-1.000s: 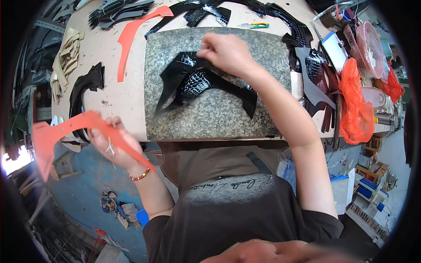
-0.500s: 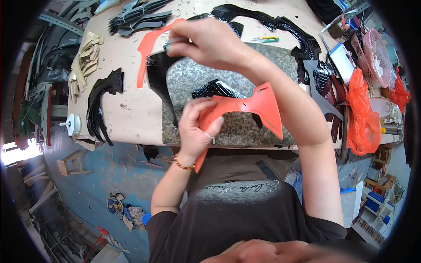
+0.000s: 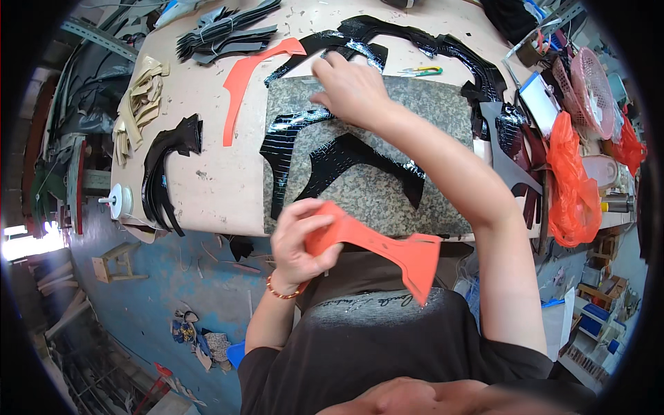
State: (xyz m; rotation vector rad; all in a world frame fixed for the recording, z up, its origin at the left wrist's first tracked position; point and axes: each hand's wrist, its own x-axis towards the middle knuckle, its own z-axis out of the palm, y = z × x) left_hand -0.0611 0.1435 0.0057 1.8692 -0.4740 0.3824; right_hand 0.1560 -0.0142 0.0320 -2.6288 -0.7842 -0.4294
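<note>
My left hand (image 3: 303, 242) grips a flat orange pattern piece (image 3: 413, 259) at its left end. The piece hangs tilted over the table's front edge, before my shirt. My right hand (image 3: 351, 91) is above the far part of a mottled grey stone slab (image 3: 360, 187), fingers apart and bent, with nothing seen in them. On the slab lie two glossy black curved leather pieces: a bent one (image 3: 278, 155) at the left, partly hidden near my right hand, and an arched one (image 3: 373, 160) in the middle.
A second orange pattern piece (image 3: 238, 86) lies left of the slab. Black leather pieces (image 3: 164, 162), tan strips (image 3: 142, 97), a white spool (image 3: 121, 200) and a grey bundle (image 3: 225, 41) are around it. Thread snips (image 3: 422, 70) lie behind; a red plastic bag (image 3: 573, 187) hangs at right.
My left hand has drawn the orange pattern piece toward me, off the slab. My right hand has let go of a black leather piece, now flat on the slab, and moved right.
</note>
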